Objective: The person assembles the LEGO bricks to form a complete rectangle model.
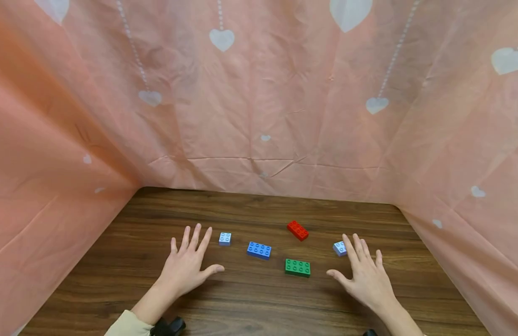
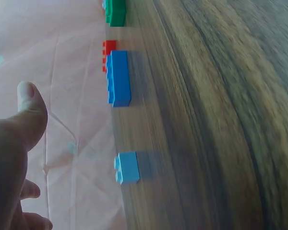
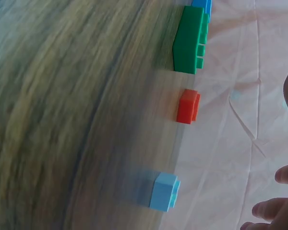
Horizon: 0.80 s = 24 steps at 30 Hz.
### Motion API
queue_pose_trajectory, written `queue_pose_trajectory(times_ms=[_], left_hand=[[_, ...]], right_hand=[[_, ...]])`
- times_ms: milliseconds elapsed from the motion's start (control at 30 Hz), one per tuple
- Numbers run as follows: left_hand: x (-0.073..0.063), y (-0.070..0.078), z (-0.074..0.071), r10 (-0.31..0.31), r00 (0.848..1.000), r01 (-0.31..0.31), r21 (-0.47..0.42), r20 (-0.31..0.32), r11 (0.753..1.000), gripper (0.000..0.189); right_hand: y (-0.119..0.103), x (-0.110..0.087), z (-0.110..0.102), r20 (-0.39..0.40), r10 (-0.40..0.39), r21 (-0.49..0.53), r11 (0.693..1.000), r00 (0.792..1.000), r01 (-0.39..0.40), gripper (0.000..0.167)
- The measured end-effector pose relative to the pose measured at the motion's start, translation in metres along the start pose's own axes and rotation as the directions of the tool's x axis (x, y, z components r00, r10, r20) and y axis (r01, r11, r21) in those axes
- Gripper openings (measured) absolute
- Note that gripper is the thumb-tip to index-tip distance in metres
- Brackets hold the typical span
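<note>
My left hand [image 1: 185, 267], fingers spread and straight, is over the left part of the table with nothing in it. Just right of its fingertips lies a small light blue toy brick [image 1: 225, 239], and further right a longer blue brick [image 1: 259, 250]. My right hand [image 1: 367, 276] is also spread, holding nothing; its index finger partly covers a second light blue brick [image 1: 339, 248] in the head view. Between the hands are a green brick [image 1: 298, 268] and, farther back, a red brick [image 1: 298, 230] set at a slant. All bricks lie studs up.
The dark wood-grain table [image 1: 259, 308] ends at the back and sides against a pink curtain [image 1: 242, 116] with white hearts. A black wrist strap [image 1: 168, 326] and a pale sleeve [image 1: 128, 324] are on the left arm.
</note>
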State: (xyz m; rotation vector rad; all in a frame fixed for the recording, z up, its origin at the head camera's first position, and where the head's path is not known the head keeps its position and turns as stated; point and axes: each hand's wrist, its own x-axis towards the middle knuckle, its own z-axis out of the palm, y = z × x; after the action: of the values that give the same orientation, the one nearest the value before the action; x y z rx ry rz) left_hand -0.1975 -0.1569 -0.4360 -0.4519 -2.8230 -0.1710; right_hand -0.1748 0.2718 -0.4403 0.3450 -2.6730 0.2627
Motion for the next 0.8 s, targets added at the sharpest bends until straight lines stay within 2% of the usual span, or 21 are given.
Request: queue_pose_trajectory(times_ms=[400, 700, 800], left_hand=[[0.021, 0.021, 0.013, 0.079, 0.995, -0.084, -0.105, -0.053, 0.991, 0.09], [0.032, 0.037, 0.024, 0.078, 0.996, -0.086, -0.214, -0.047, 0.973, 0.086], [0.034, 0.042, 0.028, 0.069, 0.996, -0.079, -0.239, -0.049, 0.968, 0.085]], right_hand=[[-0.014, 0.008, 0.01, -0.017, -0.013, 0.095, 0.995, 1.0, 0.015, 0.085], [-0.024, 0.012, 0.02, -0.014, -0.01, 0.145, 0.989, 1.0, 0.012, 0.078], [-0.028, 0.012, 0.024, 0.023, 0.011, 0.157, 0.987, 1.0, -0.015, 0.075]])
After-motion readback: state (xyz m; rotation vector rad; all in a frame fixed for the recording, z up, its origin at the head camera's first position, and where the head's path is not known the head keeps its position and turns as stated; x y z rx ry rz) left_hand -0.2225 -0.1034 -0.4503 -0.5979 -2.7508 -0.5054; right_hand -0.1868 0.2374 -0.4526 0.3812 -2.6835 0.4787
